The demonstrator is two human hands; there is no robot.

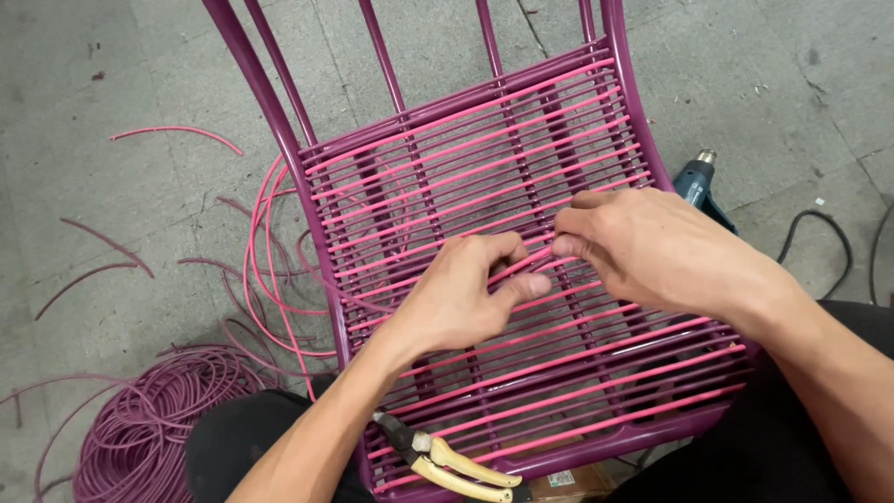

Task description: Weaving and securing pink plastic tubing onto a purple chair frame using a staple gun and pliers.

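Weaving work on a purple metal chair frame (279,121), seen from above: we hold one pink cord (521,265) between both hands, near the middle of the seat. Our left hand (461,298) has its fingers (521,287) pressed together around the cord, thumb on top, while our right hand (652,247) pinches the same cord just beside it, fingertips almost touching those of the left. We judge that this strand is being drawn and settled into its row among the cords already strung; the next move seems to call for a steady pull along the row and a firm hold, so the cord stays taut and even with its neighbours.

The cord's long axis runs across the seat from side rail to side rail, rising slightly toward the right of the picture, parallel to the other pink rows. The frame itself lies tipped over our lap, its back bars pointing away from us toward the top of the view.

Cutters (447,456) with pale yellow handles rest on the near edge of the frame. A coil of purple cord (149,428) and loose offcuts lie on the concrete floor (112,74) to the left; a blue heat gun (703,186) lies to the right.
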